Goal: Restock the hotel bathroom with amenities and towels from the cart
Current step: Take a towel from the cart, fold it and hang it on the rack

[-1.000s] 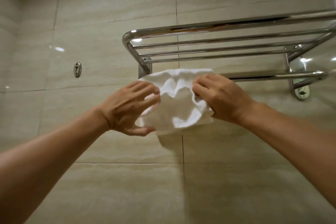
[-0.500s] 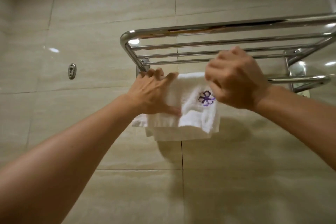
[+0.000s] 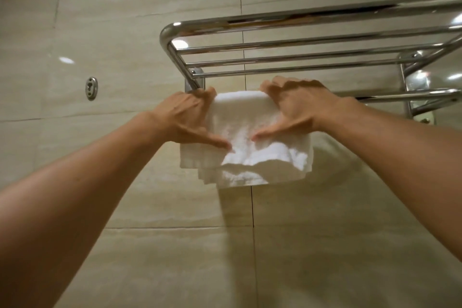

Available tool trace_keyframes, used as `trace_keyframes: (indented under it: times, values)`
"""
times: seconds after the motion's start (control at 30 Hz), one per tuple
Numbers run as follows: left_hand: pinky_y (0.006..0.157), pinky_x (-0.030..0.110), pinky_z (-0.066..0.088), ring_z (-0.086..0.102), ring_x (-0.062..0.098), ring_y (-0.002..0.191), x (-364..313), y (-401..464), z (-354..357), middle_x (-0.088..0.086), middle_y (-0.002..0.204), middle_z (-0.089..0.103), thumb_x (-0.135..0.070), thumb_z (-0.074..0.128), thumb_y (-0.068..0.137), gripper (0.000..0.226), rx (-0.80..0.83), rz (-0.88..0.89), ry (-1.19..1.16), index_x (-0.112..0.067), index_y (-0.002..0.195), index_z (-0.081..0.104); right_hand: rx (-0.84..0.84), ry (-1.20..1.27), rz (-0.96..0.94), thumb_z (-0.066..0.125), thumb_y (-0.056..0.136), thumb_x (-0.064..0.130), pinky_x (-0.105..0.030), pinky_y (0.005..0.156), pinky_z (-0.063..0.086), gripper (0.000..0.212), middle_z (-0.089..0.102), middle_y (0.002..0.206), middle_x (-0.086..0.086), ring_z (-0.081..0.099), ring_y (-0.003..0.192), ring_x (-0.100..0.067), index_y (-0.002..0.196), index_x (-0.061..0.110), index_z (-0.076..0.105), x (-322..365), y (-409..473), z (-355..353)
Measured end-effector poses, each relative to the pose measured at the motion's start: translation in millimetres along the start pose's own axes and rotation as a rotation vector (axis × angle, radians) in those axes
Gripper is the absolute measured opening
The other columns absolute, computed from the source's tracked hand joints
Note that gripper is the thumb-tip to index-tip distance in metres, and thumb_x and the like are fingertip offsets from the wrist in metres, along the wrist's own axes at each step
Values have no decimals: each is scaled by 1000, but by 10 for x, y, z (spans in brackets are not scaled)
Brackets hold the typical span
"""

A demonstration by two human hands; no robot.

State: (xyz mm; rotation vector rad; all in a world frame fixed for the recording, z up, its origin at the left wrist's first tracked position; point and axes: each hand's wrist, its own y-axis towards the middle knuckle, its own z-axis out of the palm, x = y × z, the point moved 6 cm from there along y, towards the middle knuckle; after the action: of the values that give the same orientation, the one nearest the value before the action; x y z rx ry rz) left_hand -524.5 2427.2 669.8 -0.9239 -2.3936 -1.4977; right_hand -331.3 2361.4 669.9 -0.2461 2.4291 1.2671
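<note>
My right hand has dropped from above the rail, so both hands now frame the white towel draped over the lower bar. Left hand and right pinch its top corners, thumbs spread across the front; I judge it hung, needing only smoothing.

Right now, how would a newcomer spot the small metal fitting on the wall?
Find the chrome towel rack high on the tiled wall. Look left of the white towel hanging from its lower bar: the small oval metal plate sits alone on bare tile.
</note>
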Motion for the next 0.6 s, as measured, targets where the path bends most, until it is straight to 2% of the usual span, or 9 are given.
trace_keyframes:
  times: [0.07,0.17,0.23,0.3,0.37,0.47,0.53,0.6]
  values:
    - [77,37,43,54,24,84,-30,6,-54,2,94,50,-101,32,64,93,-85,-20,21,-17,106,39,-49,-73,-28,34,53,106,-42,92,41,104,42,110,-1,49,97,-23,121,27,33,-8,-35,31]
    - [109,46,30,48,30,120,-249,18,-110,15,130,52,-85,14,84,92,-213,-3,73,-12,136,36,-74,-133,-43,19,63,102,-51,113,25,110,36,134,-8,42,123,-29,140,23,25,34,-71,26]
    - [114,48,26,43,29,132,-421,21,-124,14,146,45,-74,12,90,83,-202,8,59,-16,147,28,-69,-110,-24,8,71,96,-54,120,13,112,32,148,-9,36,137,-29,152,19,14,31,-131,14]
    - [115,48,24,41,30,134,-518,24,-140,14,149,43,-71,9,90,82,-148,-30,25,-17,150,25,-71,-57,4,1,77,89,-54,122,6,108,30,156,-9,31,144,-28,157,16,8,18,-217,-9]
    - [116,47,23,37,30,139,-572,26,-180,12,154,38,-72,11,91,82,-122,-92,-30,-19,153,22,-100,71,72,4,87,79,-51,123,10,96,32,157,-10,31,144,-27,157,15,15,-27,-315,-86]
    - [114,45,29,39,28,138,-792,-20,-273,9,155,37,-67,22,97,75,-137,-117,-79,-19,154,24,-247,202,198,27,101,55,-47,109,31,60,48,140,-13,46,126,-32,143,14,39,-212,-508,-228]
    - [111,42,34,44,26,132,-1048,-63,-378,9,149,44,-60,30,99,68,-200,-88,-121,-14,149,32,-337,180,273,35,101,41,-44,97,37,42,52,129,-12,51,114,-32,129,13,47,-364,-658,-330]
    - [101,39,43,50,23,118,-1333,-135,-437,8,134,54,-53,39,99,55,-254,-61,-147,-12,137,44,-332,127,327,39,99,34,-44,92,40,32,52,120,-12,52,105,-31,119,12,51,-465,-823,-379]
